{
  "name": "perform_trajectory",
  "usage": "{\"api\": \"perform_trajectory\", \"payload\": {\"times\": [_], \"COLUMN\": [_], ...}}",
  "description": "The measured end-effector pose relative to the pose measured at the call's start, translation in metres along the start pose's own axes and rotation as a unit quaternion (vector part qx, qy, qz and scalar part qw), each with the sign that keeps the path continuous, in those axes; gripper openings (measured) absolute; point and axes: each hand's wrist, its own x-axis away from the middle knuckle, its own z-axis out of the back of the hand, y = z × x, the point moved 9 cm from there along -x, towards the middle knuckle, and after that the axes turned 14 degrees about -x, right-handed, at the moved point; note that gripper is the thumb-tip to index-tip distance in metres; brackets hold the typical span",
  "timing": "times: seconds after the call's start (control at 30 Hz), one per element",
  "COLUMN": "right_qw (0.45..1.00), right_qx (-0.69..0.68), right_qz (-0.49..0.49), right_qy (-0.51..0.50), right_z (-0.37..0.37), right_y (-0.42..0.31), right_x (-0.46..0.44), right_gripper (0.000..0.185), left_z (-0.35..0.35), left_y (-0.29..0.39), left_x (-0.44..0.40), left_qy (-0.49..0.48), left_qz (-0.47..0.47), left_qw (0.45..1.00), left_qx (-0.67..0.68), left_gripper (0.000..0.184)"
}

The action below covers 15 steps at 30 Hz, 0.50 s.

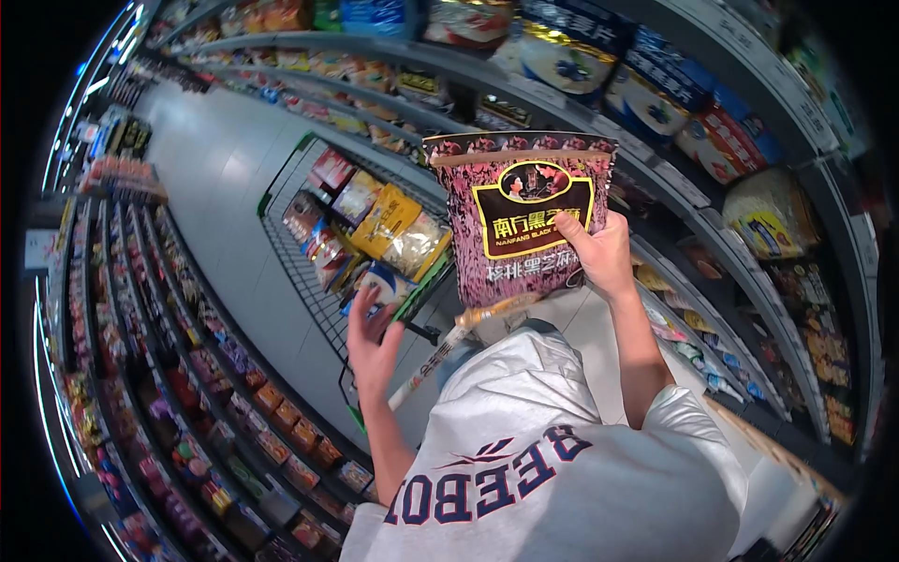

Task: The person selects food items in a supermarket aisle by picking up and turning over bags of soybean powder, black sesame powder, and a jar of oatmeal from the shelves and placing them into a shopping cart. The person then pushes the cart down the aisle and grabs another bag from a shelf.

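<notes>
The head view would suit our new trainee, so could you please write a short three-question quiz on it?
1. Which hand holds the bag?
2. Fill in the blank: the yellow pack nearest the bag lies in the ____.
3. True or false: the left hand is apart from the bag.

Key: 1. The right hand. 2. Cart. 3. True.

Glare on floor [225, 187] — fisheye-warped edges
</notes>
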Motion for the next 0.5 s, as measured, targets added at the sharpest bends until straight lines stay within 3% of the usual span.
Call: {"api": "perform_trajectory", "payload": {"times": [0.07,0.1,0.13,0.2,0.33,0.37,0.43,0.5], "right_qw": [0.986,0.976,0.963,0.930,0.926,0.919,0.892,0.872], "right_qx": [-0.112,-0.127,-0.165,-0.234,-0.164,-0.134,-0.149,-0.176], "right_qz": [-0.115,-0.173,-0.208,-0.281,-0.280,-0.302,-0.363,-0.413], "right_qy": [-0.034,-0.044,-0.045,-0.035,-0.194,-0.214,-0.223,-0.192], "right_z": [-0.038,-0.058,-0.078,-0.108,-0.153,-0.159,-0.176,-0.188], "right_y": [0.035,0.049,0.061,0.089,0.099,0.104,0.121,0.147], "right_x": [0.005,0.012,0.020,0.041,0.077,0.088,0.107,0.123], "right_gripper": [0.027,0.031,0.030,0.028,0.053,0.069,0.074,0.075], "left_z": [-0.029,-0.041,-0.043,-0.040,0.001,0.008,0.016,0.030], "left_y": [0.031,0.038,0.040,0.020,-0.008,-0.015,-0.038,-0.059], "left_x": [-0.004,0.001,0.005,0.005,0.028,0.034,0.040,0.043], "left_qy": [-0.159,-0.201,-0.211,-0.187,-0.156,-0.148,-0.128,-0.113], "left_qz": [0.001,0.056,0.046,0.027,0.122,0.137,0.178,0.211], "left_qw": [0.981,0.967,0.969,0.982,0.962,0.953,0.929,0.936], "left_qx": [0.115,0.148,0.116,0.012,0.186,0.226,0.298,0.260], "left_gripper": [0.098,0.106,0.098,0.079,0.068,0.068,0.068,0.069]}}
